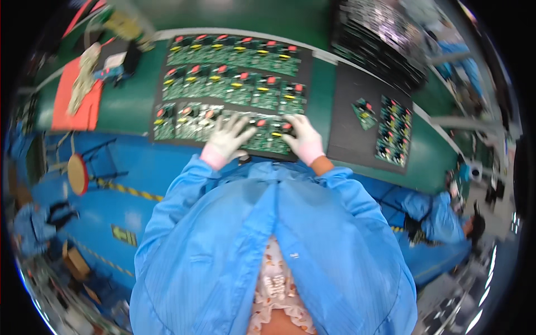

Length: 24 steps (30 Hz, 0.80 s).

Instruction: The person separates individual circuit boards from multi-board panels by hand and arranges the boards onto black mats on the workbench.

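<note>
My left hand [224, 140], in a pale glove, spreads its fingers over the front row of green circuit boards. Beside it, my right hand [305, 139], also gloved, rests its fingers and thumb apart at the right end of that row. Between the two hands lie circuit boards [269, 137] with red and yellow parts; the fingers partly cover them. The boards sit on a dark mat [306, 64], in three rows. Neither hand lifts a board that I can see, though slight blur hides the exact contact at the fingertips.
On the right, a second dark mat [349, 89] bears a tilted single board [364, 114] and a board panel [393, 132]. Dark stacked trays [379, 44] stand behind it. An orange-red sheet [62, 97] lies at the left. Beyond the bench are a stool [78, 174] and a seated person [441, 218].
</note>
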{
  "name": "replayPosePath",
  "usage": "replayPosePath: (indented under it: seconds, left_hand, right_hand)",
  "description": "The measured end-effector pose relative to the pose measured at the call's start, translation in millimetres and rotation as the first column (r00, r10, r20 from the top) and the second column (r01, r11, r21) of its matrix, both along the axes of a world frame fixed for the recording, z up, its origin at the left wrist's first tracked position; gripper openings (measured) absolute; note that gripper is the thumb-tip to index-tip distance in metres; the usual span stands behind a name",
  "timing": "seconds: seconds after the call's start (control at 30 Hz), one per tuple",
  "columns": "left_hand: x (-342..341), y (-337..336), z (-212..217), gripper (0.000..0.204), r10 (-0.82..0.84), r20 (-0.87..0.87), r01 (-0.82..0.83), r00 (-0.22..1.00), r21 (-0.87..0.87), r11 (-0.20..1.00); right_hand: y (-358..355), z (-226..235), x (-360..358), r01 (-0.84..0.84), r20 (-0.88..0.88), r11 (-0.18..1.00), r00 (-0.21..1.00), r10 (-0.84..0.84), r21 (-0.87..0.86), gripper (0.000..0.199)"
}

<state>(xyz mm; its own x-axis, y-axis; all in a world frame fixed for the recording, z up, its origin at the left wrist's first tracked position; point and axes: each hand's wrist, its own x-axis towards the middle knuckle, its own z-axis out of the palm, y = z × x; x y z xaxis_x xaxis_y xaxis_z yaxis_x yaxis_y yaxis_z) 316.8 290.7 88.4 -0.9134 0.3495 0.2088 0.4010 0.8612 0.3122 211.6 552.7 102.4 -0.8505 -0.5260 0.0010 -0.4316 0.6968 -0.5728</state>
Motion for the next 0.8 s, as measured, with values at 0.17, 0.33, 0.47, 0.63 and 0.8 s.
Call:
replayPosePath:
  seconds: [0.17, 0.33, 0.47, 0.63, 0.8]
  left_hand:
    - [7, 7, 5, 0.079, 0.072, -0.038, -0.071, 0.997, 0.027, 0.997]
    - [-6, 59, 8, 0.072, -0.057, -0.112, 0.055, 0.992, -0.021, 0.998]
    - [-26, 106, 17, 0.070, -0.099, -0.151, 0.101, 0.984, 0.003, 0.995]
    - [-51, 175, 31, 0.068, -0.044, 0.012, 0.041, 0.999, 0.169, 0.985]
    - [-95, 268, 47, 0.065, 0.112, 0.321, -0.212, 0.941, 0.298, 0.931]
  right_hand:
    - [37, 11, 0, 0.201, 0.082, 0.979, 0.977, -0.198, -0.021, 0.041]
    - [129, -43, -25, 0.445, 0.069, 0.896, 0.894, -0.443, -0.013, 0.035]
    - [187, -54, -61, 0.546, -0.087, 0.835, 0.837, -0.540, 0.067, 0.034]
    - [283, -62, -113, 0.630, -0.221, 0.774, 0.765, -0.605, 0.063, 0.036]
    - [328, -51, -172, 0.603, -0.275, 0.793, 0.780, -0.562, 0.089, 0.037]
